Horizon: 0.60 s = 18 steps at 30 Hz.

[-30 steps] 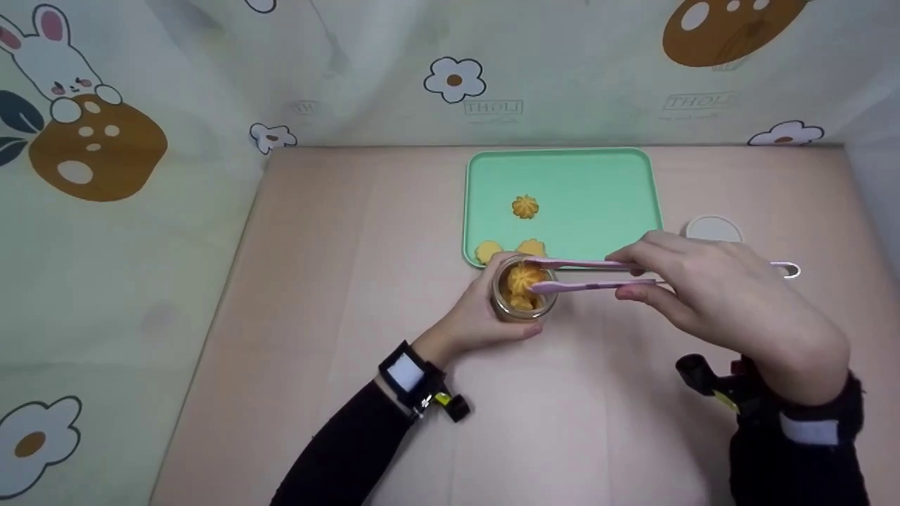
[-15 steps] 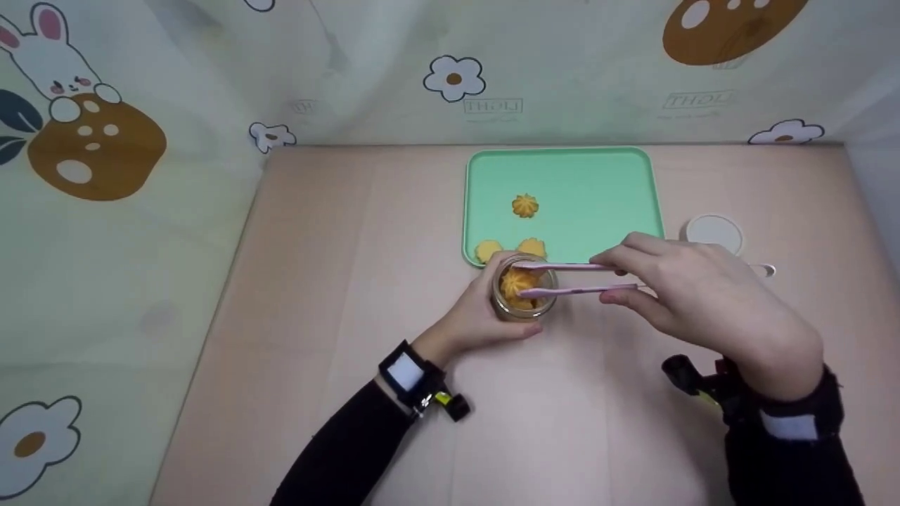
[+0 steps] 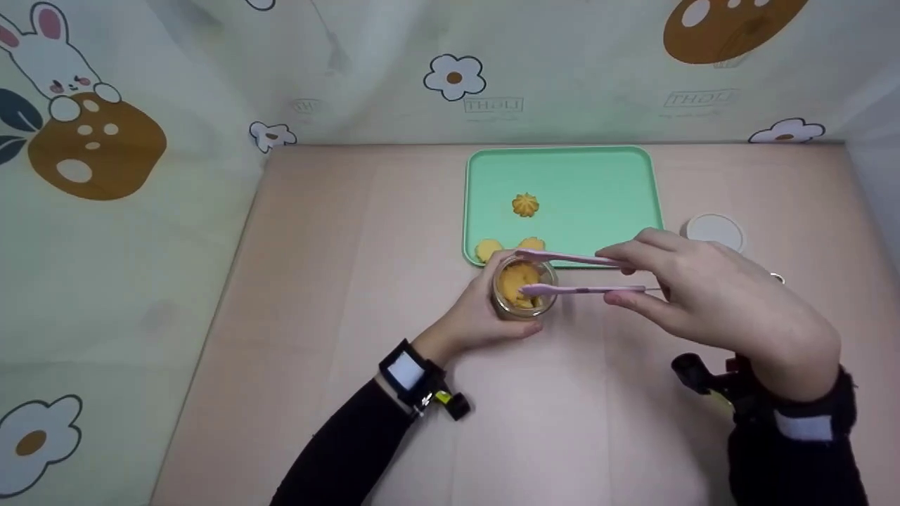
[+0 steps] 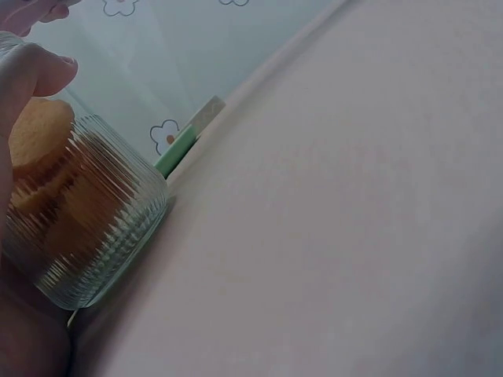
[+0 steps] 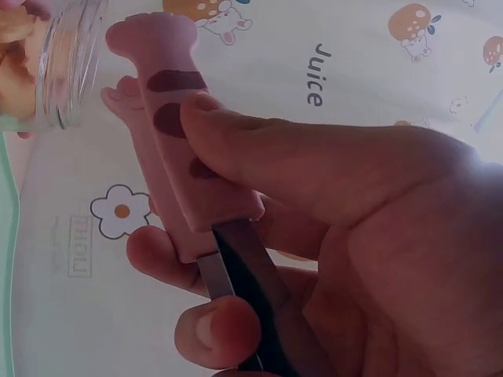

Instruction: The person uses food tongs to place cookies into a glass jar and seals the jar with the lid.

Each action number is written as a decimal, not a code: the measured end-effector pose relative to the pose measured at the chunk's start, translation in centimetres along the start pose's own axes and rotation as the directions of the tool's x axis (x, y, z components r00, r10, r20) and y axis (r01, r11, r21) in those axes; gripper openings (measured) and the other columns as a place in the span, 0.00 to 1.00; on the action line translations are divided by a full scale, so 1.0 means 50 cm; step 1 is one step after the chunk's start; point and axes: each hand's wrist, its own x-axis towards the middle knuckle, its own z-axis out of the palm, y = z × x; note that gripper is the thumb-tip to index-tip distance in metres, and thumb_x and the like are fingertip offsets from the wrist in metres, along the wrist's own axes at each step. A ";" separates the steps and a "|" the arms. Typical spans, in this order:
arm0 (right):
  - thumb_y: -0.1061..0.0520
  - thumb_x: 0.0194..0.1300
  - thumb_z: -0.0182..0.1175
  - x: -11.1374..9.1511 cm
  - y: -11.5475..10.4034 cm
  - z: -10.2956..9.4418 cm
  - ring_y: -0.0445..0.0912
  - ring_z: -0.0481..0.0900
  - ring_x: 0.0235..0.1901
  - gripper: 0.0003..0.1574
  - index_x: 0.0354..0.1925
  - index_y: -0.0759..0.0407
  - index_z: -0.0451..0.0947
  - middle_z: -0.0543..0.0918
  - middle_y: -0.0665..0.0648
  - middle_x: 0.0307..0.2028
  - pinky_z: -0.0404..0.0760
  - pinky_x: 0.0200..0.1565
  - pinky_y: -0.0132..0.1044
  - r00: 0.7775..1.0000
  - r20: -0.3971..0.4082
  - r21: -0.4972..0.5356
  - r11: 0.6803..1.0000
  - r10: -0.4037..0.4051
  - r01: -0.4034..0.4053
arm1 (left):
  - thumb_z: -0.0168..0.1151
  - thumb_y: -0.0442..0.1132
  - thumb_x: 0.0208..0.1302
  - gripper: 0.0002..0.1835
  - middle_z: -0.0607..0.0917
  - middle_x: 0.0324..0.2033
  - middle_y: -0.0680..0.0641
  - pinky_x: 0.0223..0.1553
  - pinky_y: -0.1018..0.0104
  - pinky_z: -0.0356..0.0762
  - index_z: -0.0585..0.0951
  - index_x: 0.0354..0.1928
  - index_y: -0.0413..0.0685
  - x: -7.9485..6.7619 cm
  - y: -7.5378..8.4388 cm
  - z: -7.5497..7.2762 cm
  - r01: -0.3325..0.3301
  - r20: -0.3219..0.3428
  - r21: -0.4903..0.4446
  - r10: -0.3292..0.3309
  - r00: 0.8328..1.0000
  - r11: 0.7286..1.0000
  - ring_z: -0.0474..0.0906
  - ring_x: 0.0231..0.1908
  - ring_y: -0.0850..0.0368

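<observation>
A ribbed clear glass jar (image 4: 118,212) with several golden cookies (image 3: 519,281) inside is gripped by my left hand (image 3: 485,309), thumb and fingers around its sides. My right hand (image 3: 717,295) holds a pair of pink paw-tipped tongs (image 5: 177,133) between thumb and fingers. The tong tips are spread over the jar's mouth, with nothing visible between them. In the right wrist view the metal legs of the tongs run back into the palm. Beyond the jar, a green tray (image 3: 598,190) carries a swirl cookie (image 3: 525,205) and two paler cookies near its front left corner.
A round white lid (image 3: 715,232) lies right of the tray, partly behind my right hand. The table (image 3: 351,232) has a pale pink surface. A patterned curtain (image 3: 351,70) stands along the back and left edges.
The tongs first pushed a swirl cookie deeper left into the jar, then their tips spread apart and rose off it. The jar and left hand stayed in place.
</observation>
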 end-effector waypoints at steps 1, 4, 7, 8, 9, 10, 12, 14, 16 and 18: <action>0.49 0.71 0.76 0.000 0.002 -0.001 0.34 0.74 0.28 0.23 0.61 0.49 0.86 0.85 0.45 0.45 0.80 0.30 0.35 1.000 -0.015 -0.003 1.000 -0.010 0.010 | 0.87 0.36 0.52 0.52 0.79 0.70 0.49 0.78 0.53 0.69 0.66 0.76 0.53 0.000 0.001 0.000 0.001 -0.001 0.002 -0.001 1.000 1.000 0.75 0.71 0.53; 0.50 0.71 0.76 0.001 0.008 -0.003 0.35 0.76 0.29 0.24 0.62 0.51 0.86 0.86 0.47 0.45 0.81 0.31 0.38 0.998 -0.062 -0.019 0.999 -0.027 0.026 | 0.87 0.37 0.52 0.52 0.78 0.70 0.50 0.78 0.53 0.68 0.66 0.76 0.54 0.000 0.001 -0.001 0.002 -0.002 0.014 -0.002 1.000 1.000 0.74 0.71 0.53; 0.51 0.70 0.77 0.006 0.020 -0.002 0.37 0.74 0.28 0.24 0.61 0.53 0.86 0.87 0.51 0.44 0.80 0.30 0.39 0.993 -0.109 -0.031 0.999 -0.037 0.034 | 0.87 0.38 0.52 0.52 0.78 0.70 0.50 0.78 0.53 0.69 0.66 0.76 0.53 -0.001 0.001 -0.002 0.006 -0.005 0.023 -0.005 1.000 1.000 0.74 0.71 0.54; 0.51 0.70 0.77 0.009 0.025 -0.001 0.37 0.74 0.28 0.24 0.61 0.53 0.86 0.87 0.52 0.44 0.80 0.30 0.39 0.993 -0.116 -0.030 0.999 -0.034 0.031 | 0.87 0.38 0.52 0.52 0.78 0.70 0.50 0.78 0.52 0.69 0.66 0.76 0.53 0.000 0.001 -0.002 0.005 -0.007 0.025 -0.005 1.000 1.000 0.74 0.71 0.53; 0.51 0.70 0.77 0.012 0.032 0.001 0.38 0.74 0.27 0.24 0.61 0.53 0.86 0.87 0.52 0.44 0.79 0.30 0.39 0.993 -0.114 -0.026 0.999 -0.025 0.022 | 0.87 0.38 0.52 0.51 0.78 0.69 0.50 0.78 0.52 0.69 0.67 0.76 0.53 -0.001 0.002 -0.002 0.005 -0.009 0.026 -0.005 1.000 1.000 0.74 0.70 0.54; 0.51 0.70 0.77 0.016 0.039 0.003 0.39 0.74 0.28 0.24 0.61 0.54 0.86 0.86 0.53 0.44 0.79 0.30 0.39 0.994 -0.107 -0.017 1.000 -0.014 0.013 | 0.87 0.39 0.52 0.51 0.78 0.69 0.50 0.78 0.52 0.69 0.67 0.76 0.53 -0.001 0.002 -0.002 0.004 -0.010 0.025 -0.004 1.000 1.000 0.74 0.70 0.53; 0.51 0.71 0.76 0.024 0.056 0.008 0.40 0.76 0.30 0.24 0.62 0.54 0.85 0.86 0.54 0.44 0.80 0.32 0.40 0.997 -0.081 0.002 1.000 0.015 -0.015 | 0.87 0.38 0.52 0.51 0.78 0.69 0.49 0.78 0.52 0.69 0.67 0.76 0.53 0.000 0.002 -0.002 -0.001 -0.010 0.017 0.001 1.000 1.000 0.74 0.70 0.53; 0.51 0.73 0.74 0.033 0.072 0.016 0.43 0.78 0.33 0.23 0.63 0.55 0.85 0.86 0.55 0.45 0.81 0.34 0.43 0.997 -0.049 0.017 0.998 0.055 -0.054 | 0.87 0.38 0.52 0.52 0.78 0.69 0.49 0.78 0.52 0.68 0.67 0.76 0.53 0.000 0.002 -0.001 -0.003 -0.008 0.013 0.003 1.000 1.000 0.74 0.71 0.52; 0.49 0.75 0.73 0.045 0.088 0.028 0.46 0.79 0.36 0.24 0.63 0.57 0.84 0.86 0.57 0.46 0.82 0.36 0.47 0.995 -0.035 0.026 0.995 0.093 -0.092 | 0.87 0.38 0.52 0.51 0.78 0.70 0.49 0.78 0.52 0.68 0.67 0.76 0.52 0.000 0.003 -0.001 -0.001 -0.006 0.009 0.001 1.000 1.000 0.74 0.71 0.52; 0.48 0.76 0.72 0.058 0.103 0.044 0.48 0.79 0.36 0.25 0.63 0.58 0.84 0.86 0.58 0.46 0.81 0.36 0.48 0.990 -0.042 0.039 0.991 0.133 -0.131 | 0.87 0.38 0.52 0.51 0.78 0.70 0.49 0.78 0.52 0.68 0.67 0.76 0.52 0.000 0.004 -0.001 0.006 -0.008 0.009 -0.005 1.000 1.000 0.74 0.71 0.52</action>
